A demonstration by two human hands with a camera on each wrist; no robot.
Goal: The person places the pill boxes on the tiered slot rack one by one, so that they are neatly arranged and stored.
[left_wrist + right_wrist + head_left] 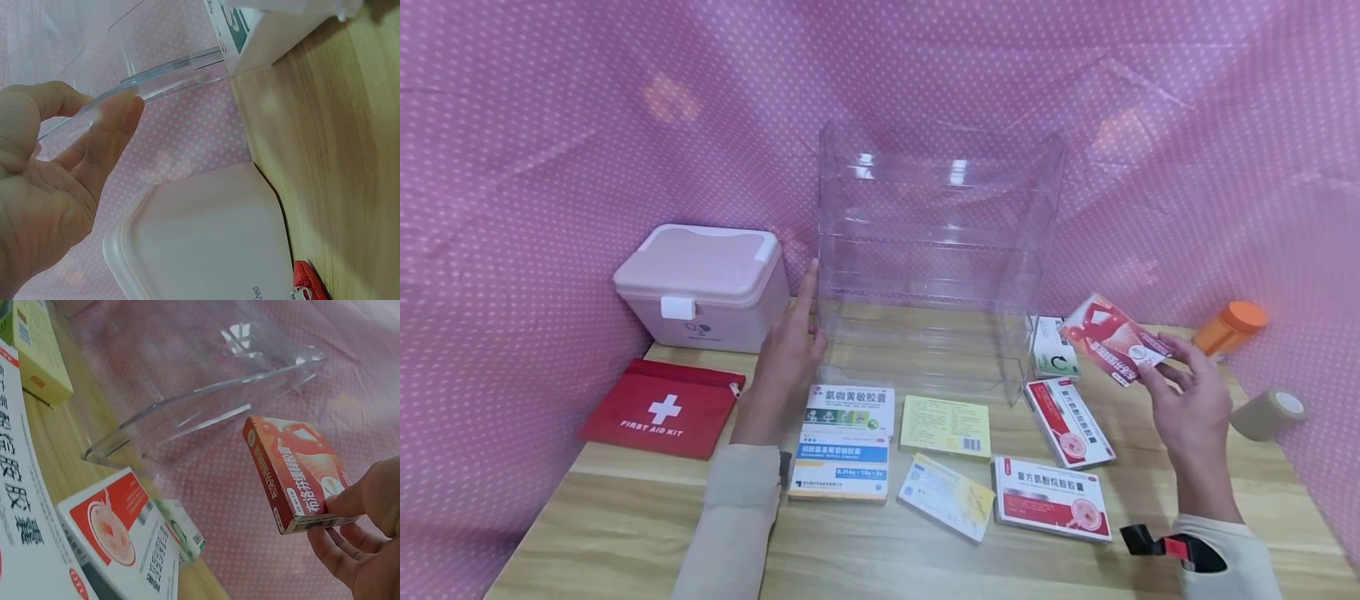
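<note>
A clear tiered plastic rack [932, 250] stands at the back of the table, its shelves bare. My left hand [786, 350] pinches the rack's left side panel between thumb and fingers, as the left wrist view shows. On the right, my right hand [1191, 400] grips a red and orange medicine box [1108, 337] by one end, thumb on its printed face and fingers beneath. The right wrist view shows this medicine box [294, 475] raised beside the rack's edge. Just below it are a white and green box [1054, 346] and a red and white medicine box [1070, 422].
More medicine boxes lie in front: white-blue [838, 467], white-green [850, 407], yellow [945, 427], pale yellow-white [947, 497] and red-white [1051, 498]. Left are a pink lidded case [700, 287] and a red first aid pouch [662, 408]. An orange-capped bottle [1230, 327] and tape roll [1270, 414] stand right.
</note>
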